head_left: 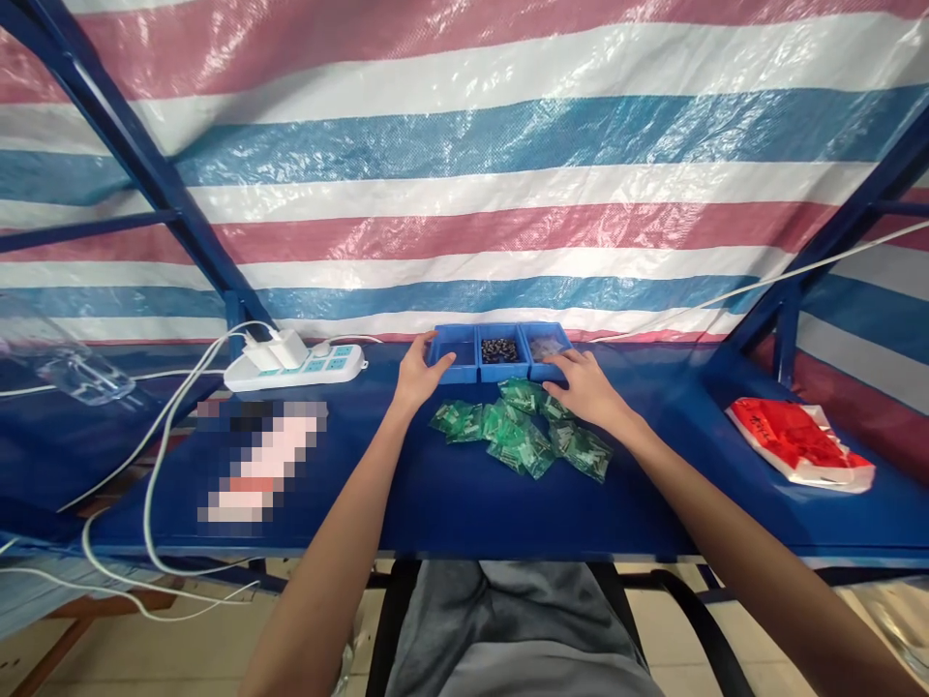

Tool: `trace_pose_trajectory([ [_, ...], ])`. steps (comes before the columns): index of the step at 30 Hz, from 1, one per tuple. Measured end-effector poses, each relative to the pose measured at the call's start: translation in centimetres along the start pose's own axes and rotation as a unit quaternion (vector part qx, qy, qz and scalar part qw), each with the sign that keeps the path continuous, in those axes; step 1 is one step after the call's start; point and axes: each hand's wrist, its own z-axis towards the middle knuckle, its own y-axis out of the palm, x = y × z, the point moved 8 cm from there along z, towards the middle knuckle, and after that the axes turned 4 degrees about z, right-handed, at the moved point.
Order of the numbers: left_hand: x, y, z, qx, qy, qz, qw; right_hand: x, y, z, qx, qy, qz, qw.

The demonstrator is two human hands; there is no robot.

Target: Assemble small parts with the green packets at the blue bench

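Note:
Three small blue bins [479,363] stand in a row at the back of the blue table [450,494]. The middle bin holds small dark parts [499,349], and the right one holds pale parts. My left hand [416,375] grips the front left corner of the left bin, thumb on its rim. My right hand [584,385] rests at the front of the right bin, fingers curled on its edge. Several green plastic packets [526,436] lie in a heap just in front of the bins, between my hands.
A white power strip [297,368] with plugged chargers and white cables sits at the back left. A red and white bag [802,440] lies at the right. A clear plastic piece [83,376] lies far left. Blue frame posts and a striped tarp stand behind.

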Motion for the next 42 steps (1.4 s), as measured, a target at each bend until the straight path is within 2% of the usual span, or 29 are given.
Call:
trace_pose_trajectory([
  [2, 3.6, -0.9, -1.3, 0.018, 0.07, 0.11, 0.991, -0.8, -1.2, -0.3, 0.012, 0.016, -0.01, 1.0],
  [4, 7.3, -0.7, -3.9, 0.004, 0.128, 0.206, 0.97, -2.2, -2.7, -1.3, 0.037, 0.028, -0.032, 0.998],
  [6, 10.1, 1.1, -7.8, -0.073, 0.172, 0.276, 0.943, -4.2, -3.5, -2.9, 0.037, 0.018, -0.06, 0.997],
  [7, 10.9, 2.2, -10.0, -0.119, 0.183, 0.287, 0.933, -5.1, -3.4, -4.0, 0.023, 0.013, -0.067, 0.997],
  [8, 11.2, 3.2, -12.1, -0.162, 0.183, 0.289, 0.926, -5.8, -2.9, -5.1, 0.001, 0.007, -0.075, 0.997],
  [10, 10.7, 4.6, -15.4, -0.213, 0.162, 0.293, 0.918, -6.7, -1.5, -7.5, -0.032, 0.01, -0.091, 0.995],
  [13, 9.2, 4.9, -17.2, -0.219, 0.137, 0.31, 0.915, -6.4, 0.5, -10.0, -0.037, 0.051, -0.087, 0.994],
  [16, 8.5, 4.5, -17.0, -0.214, 0.133, 0.313, 0.916, -6.0, 1.5, -10.7, -0.028, 0.063, -0.079, 0.994],
  [27, 8.1, 4.8, -16.9, -0.233, 0.083, 0.322, 0.914, -6.2, 1.7, -11.2, -0.042, 0.041, -0.04, 0.997],
  [31, 8.3, 4.7, -15.0, -0.241, 0.061, 0.371, 0.895, -6.7, 1.9, -10.9, -0.052, 0.022, -0.04, 0.998],
  [35, 9.1, 5.3, -12.1, -0.238, 0.072, 0.42, 0.873, -6.0, 0.6, -10.7, -0.013, 0.041, -0.043, 0.998],
  [38, 9.1, 6.0, -10.9, -0.235, 0.079, 0.415, 0.875, -4.9, -0.2, -11.0, 0.004, 0.071, -0.061, 0.996],
  [42, 8.9, 6.3, -10.8, -0.228, 0.095, 0.375, 0.894, -4.3, -0.1, -10.8, -0.01, 0.079, -0.067, 0.995],
])
